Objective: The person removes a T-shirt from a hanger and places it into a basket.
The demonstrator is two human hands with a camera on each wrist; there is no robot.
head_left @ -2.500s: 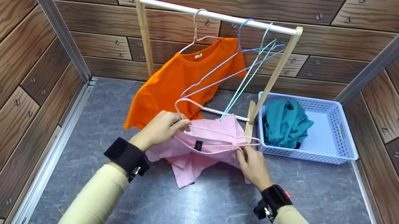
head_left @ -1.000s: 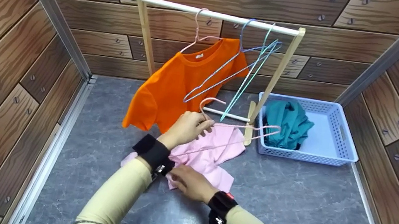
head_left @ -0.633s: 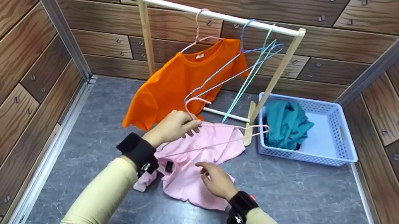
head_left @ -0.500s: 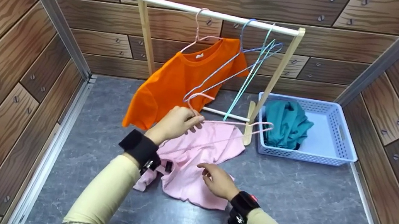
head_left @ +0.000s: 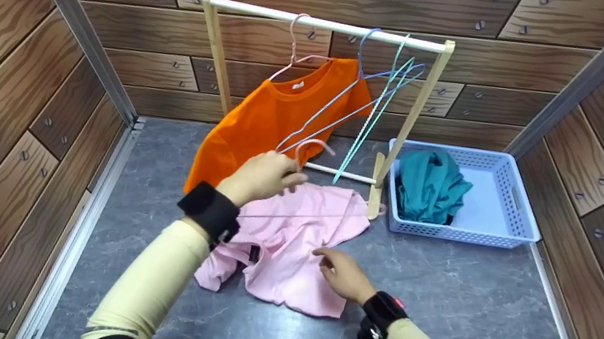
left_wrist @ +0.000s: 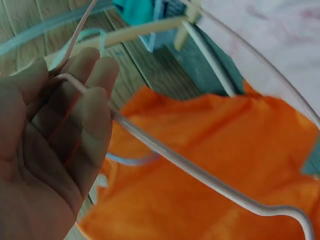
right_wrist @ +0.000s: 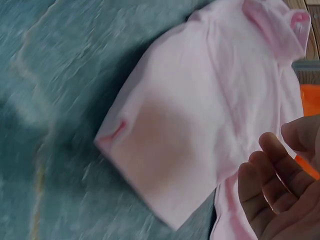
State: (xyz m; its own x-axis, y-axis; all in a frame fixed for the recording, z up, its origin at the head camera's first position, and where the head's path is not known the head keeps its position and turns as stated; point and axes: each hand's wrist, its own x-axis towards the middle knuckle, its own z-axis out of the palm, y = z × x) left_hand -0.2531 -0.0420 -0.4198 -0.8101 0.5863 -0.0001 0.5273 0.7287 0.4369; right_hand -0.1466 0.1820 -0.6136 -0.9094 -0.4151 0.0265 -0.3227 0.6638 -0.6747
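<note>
My left hand (head_left: 259, 176) holds a pink wire hanger (left_wrist: 200, 174) near the base of its hook, in front of the rack. The hanger is tilted over a pink T-shirt (head_left: 293, 275), which lies crumpled on the grey floor with its dark neck label showing. Part of the hanger's wire is blurred in the head view. My right hand (head_left: 343, 273) hovers over the shirt's right side, fingers loosely bent and holding nothing. In the right wrist view a gap seems to separate those fingers (right_wrist: 250, 187) from the cloth.
Behind my left hand stands a small wooden rack (head_left: 328, 23). From it hang an orange T-shirt (head_left: 248, 132) on a pink hanger, a bare blue hanger (head_left: 360, 53) and a green one (head_left: 396, 58). At right, a light blue basket (head_left: 475, 237) contains a teal garment (head_left: 430, 187).
Earlier both hands held the hanger at the pink T-shirt's neck opening. The shirt now lies lower on the floor, away from the hanger. My right hand has let go; the hanger's right end has dipped.
</note>
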